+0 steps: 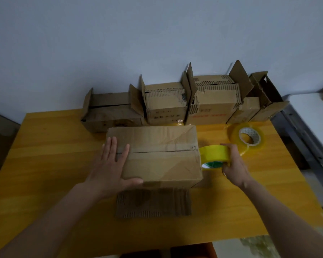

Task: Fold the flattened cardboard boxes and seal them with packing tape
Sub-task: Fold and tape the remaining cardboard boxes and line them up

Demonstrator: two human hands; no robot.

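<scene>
A folded brown cardboard box [157, 155] lies in the middle of the yellow table [45, 164], its two top flaps meeting at a centre seam. My left hand [111, 164] lies flat, fingers spread, on the box's left end. My right hand [234, 162] grips a yellow tape roll [213, 154] held against the box's right end at the seam. A strip of tape seems to lie along the right part of the seam. A second, larger tape roll [248, 138] lies flat on the table to the right.
Several boxes with raised flaps [168, 103] stand in a row along the back table edge against the wall. A ribbed cardboard piece [153, 203] lies just in front of the box. A metal rail [296, 131] runs beside the table's right edge.
</scene>
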